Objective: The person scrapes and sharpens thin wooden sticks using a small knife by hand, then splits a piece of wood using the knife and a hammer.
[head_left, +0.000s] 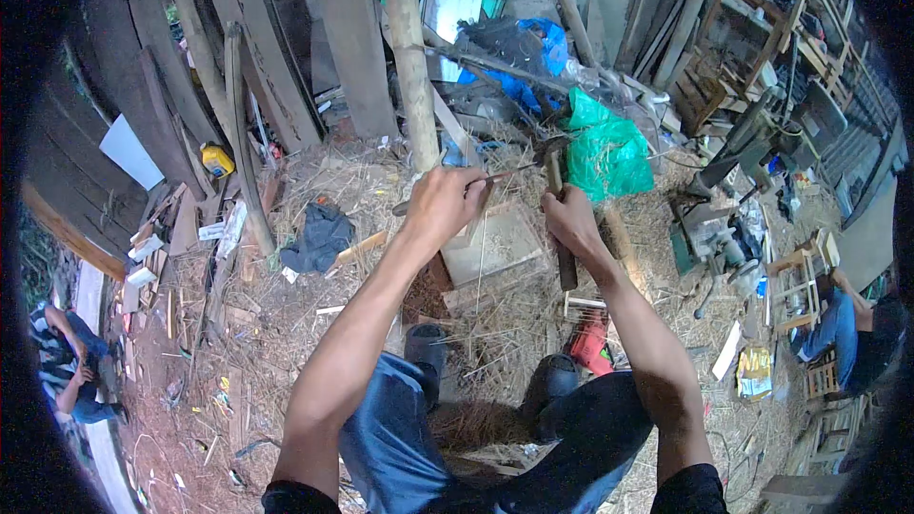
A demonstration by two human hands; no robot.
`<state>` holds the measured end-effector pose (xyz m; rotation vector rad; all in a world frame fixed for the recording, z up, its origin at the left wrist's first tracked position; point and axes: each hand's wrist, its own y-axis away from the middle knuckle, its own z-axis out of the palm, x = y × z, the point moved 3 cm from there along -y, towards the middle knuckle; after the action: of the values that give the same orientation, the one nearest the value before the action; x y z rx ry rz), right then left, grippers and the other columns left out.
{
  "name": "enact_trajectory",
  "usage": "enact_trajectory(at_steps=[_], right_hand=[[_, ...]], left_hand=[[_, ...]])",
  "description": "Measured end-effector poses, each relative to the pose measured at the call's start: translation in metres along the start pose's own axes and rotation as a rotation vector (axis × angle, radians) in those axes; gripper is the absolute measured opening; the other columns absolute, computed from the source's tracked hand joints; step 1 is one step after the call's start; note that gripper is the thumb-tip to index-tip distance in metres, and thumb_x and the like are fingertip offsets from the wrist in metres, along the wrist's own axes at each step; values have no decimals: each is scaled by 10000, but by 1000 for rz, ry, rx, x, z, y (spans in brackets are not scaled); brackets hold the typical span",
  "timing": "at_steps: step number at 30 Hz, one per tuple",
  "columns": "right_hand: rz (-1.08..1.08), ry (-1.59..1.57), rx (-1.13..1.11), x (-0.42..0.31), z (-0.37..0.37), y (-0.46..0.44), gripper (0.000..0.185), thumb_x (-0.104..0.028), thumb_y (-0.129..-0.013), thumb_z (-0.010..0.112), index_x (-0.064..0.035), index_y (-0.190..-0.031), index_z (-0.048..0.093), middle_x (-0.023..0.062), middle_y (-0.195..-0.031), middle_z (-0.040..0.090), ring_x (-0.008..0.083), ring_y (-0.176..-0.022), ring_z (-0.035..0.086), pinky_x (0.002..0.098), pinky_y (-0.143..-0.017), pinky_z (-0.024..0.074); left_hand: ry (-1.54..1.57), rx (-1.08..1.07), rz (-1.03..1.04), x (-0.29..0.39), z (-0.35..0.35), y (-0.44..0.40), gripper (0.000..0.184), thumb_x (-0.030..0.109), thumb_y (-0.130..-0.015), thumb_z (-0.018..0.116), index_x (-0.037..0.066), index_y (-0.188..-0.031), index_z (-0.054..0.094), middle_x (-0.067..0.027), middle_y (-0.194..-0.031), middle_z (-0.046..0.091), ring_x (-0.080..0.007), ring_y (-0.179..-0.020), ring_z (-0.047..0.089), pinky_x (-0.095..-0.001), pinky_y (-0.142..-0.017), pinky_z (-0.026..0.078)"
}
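Note:
My left hand point(447, 205) is closed round a thin pointed tool, whose narrow tip point(514, 172) points right, toward the other hand. In my right hand point(571, 219) is a hammer, its wooden handle point(567, 268) running down below the fist and its dark head point(550, 147) up above. The two hands are apart, at about the same height. Below and between them a pale square board point(495, 246) lies on a block on the straw-covered ground. Fine detail at the left fingertips is too small to tell.
A green plastic bag point(609, 154) lies just beyond my right hand. A wooden post point(411, 57) stands ahead of my left hand. Near my feet is a red power tool point(590, 343). A dark cloth point(319, 236) lies left. Other people sit at the far left point(76, 362) and far right point(847, 328).

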<state>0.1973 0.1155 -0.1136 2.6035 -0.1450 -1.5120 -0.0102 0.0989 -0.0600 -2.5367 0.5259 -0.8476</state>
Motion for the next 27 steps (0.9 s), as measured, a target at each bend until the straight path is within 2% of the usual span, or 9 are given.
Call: enact_trajectory(at_steps=[2, 4, 6, 8, 10, 12, 13, 22, 27], right_hand=[[-301, 82, 281, -15, -16, 5, 275, -154, -862, 479, 15, -1071, 537, 110, -745, 626, 185, -569, 587, 335, -507, 452], [-247, -177, 177, -50, -28, 33, 331, -247, -902, 478, 5, -1113, 517, 125, -758, 613, 206, -616, 589, 351, -566, 459], [-297, -238, 52, -69, -31, 51, 362, -351, -932, 466, -44, -1121, 493, 77, -713, 594, 109, -492, 486, 274, -434, 387], [-277, 60, 102, -79, -27, 75, 365, -372, -967, 406, -60, -1119, 521, 54, -703, 568, 136, -601, 525, 300, -536, 419], [-324, 51, 14, -50, -3, 56, 372, -333, -951, 439, 33, -959, 505, 237, -791, 589, 382, -712, 579, 435, -634, 439], [-544, 222, 169, -54, 11, 59, 290, -257, -950, 430, 25, -915, 488, 262, -782, 589, 466, -736, 554, 492, -626, 418], [-453, 226, 108, -58, 11, 62, 242, -218, -957, 399, 16, -922, 449, 292, -748, 569, 520, -723, 519, 548, -598, 384], [-588, 152, 385, -116, 1, 81, 187, -198, -959, 393, -15, -990, 381, 325, -709, 555, 521, -691, 528, 575, -553, 367], [-412, 373, 138, -64, 34, 57, 234, -232, -953, 369, -7, -1016, 365, 349, -689, 547, 540, -704, 527, 610, -612, 386]], left_hand=[[12, -19, -20, 3, -3, -3, 150, 148, -812, 586, 93, -901, 694, -168, -762, 655, -348, -680, 634, -427, -641, 517], [19, -50, -55, 4, -4, -2, 161, 148, -805, 623, 62, -925, 688, -194, -760, 640, -366, -709, 629, -418, -652, 504], [10, -12, -29, -1, -1, -2, 166, 151, -809, 606, 69, -928, 687, -191, -768, 643, -364, -700, 629, -424, -649, 505], [-29, -13, -29, -1, -3, -1, 175, 150, -807, 591, 79, -936, 684, -188, -777, 646, -364, -702, 629, -426, -653, 509], [-31, -16, -21, 0, -4, 0, 172, 143, -806, 578, 81, -929, 681, -186, -779, 647, -366, -703, 628, -430, -651, 511], [-55, -16, -37, 0, -4, 0, 161, 140, -808, 573, 74, -912, 676, -199, -761, 636, -373, -705, 624, -444, -636, 506], [-55, -16, -35, 1, -5, 0, 161, 140, -808, 573, 74, -912, 676, -199, -761, 636, -373, -705, 624, -444, -636, 506], [13, -20, -48, -17, 5, 3, 149, 152, -842, 556, 48, -866, 658, -235, -737, 610, -410, -741, 609, -455, -616, 468], [-36, 24, -57, -5, 3, -1, 151, 145, -840, 550, 53, -896, 657, -230, -741, 614, -410, -733, 606, -455, -624, 477]])
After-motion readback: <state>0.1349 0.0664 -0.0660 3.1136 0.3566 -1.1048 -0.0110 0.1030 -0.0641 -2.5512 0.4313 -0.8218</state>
